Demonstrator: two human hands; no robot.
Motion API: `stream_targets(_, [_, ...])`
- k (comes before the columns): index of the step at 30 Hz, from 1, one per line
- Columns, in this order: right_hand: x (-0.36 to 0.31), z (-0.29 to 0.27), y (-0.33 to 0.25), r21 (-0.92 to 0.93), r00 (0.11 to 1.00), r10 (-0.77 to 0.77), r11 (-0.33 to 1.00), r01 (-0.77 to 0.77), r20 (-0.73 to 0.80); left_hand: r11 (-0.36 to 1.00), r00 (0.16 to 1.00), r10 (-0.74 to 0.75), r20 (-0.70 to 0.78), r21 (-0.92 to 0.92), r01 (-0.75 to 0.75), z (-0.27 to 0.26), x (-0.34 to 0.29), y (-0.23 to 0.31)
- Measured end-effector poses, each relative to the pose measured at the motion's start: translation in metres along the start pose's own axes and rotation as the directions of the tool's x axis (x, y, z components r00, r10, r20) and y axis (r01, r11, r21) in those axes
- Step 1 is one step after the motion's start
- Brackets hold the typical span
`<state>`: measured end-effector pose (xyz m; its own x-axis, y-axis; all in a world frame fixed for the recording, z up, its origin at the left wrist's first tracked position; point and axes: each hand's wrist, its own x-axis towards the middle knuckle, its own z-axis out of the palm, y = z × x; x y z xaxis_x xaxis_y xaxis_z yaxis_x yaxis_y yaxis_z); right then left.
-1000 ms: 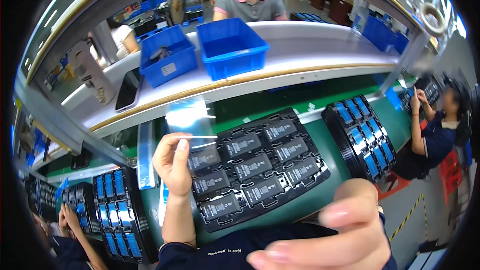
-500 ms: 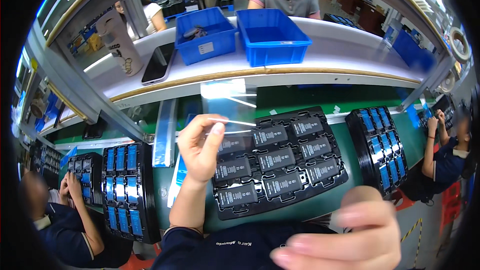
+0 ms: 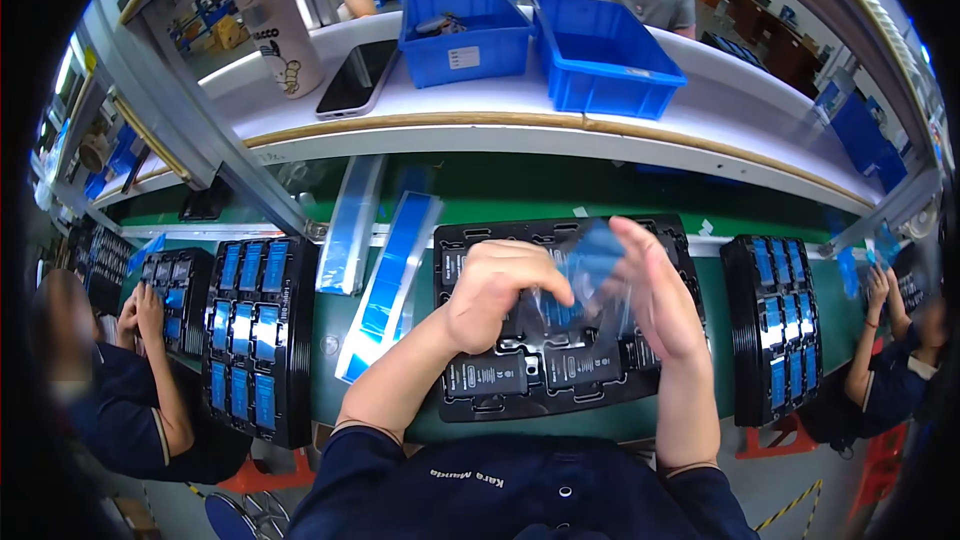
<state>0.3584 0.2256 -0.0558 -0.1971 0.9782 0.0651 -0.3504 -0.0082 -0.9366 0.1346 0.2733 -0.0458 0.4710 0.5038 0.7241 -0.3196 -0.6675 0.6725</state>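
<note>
My left hand (image 3: 505, 290) is closed, its fingertips pinching at a clear plastic film (image 3: 580, 325) above a black tray. My right hand (image 3: 662, 300) is raised close by on the other side of the film, with its fingers blurred by motion. A bluish part of the sheet shows between the hands. Under them lies the black moulded tray (image 3: 545, 407) with flat black phone batteries (image 3: 487, 377) in its pockets. The hands and film hide several of its pockets.
Left of the tray lie strips of blue film pieces (image 3: 392, 275) and a clear strip (image 3: 350, 230). Stacked trays with blue-covered cells stand left (image 3: 297, 340) and right (image 3: 742, 340). A shelf (image 3: 480, 130) holds blue bins (image 3: 467, 58), a phone (image 3: 357, 80) and a tumbler (image 3: 285, 40). Co-workers sit either side.
My left hand has lowered and moved right over the tray with the clear film. My right hand has risen from the near right to beside the film. The view has shifted.
</note>
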Motion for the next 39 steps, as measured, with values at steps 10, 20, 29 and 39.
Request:
stream_targets(10, [-0.016, -0.001, 0.0, 0.039, 0.979, -0.146, 0.989, 0.142, 0.143, 0.933, 0.921, -0.251, 0.296, 0.329, 0.149, -0.008, 0.001, 0.004])
stream_targets(20, [-0.022, 0.013, 0.009, -0.271, 0.973, -0.218, 0.943, 0.191, -0.075, 0.901, 0.966, -0.203, 0.159, 0.417, 0.121, 0.01, 0.002, 0.003])
stream_targets(29, [-0.023, 0.016, 0.012, -0.339, 0.967, -0.254, 0.912, 0.229, -0.03, 0.902, 0.968, -0.17, 0.184, 0.425, 0.077, 0.005, -0.001, 0.001])
stream_targets(39, [-0.019, 0.024, 0.016, -0.792, 0.735, -0.595, 0.253, 0.556, 0.326, 0.845, 0.904, -0.316, 0.289, 0.519, 0.129, -0.009, -0.005, 0.02])
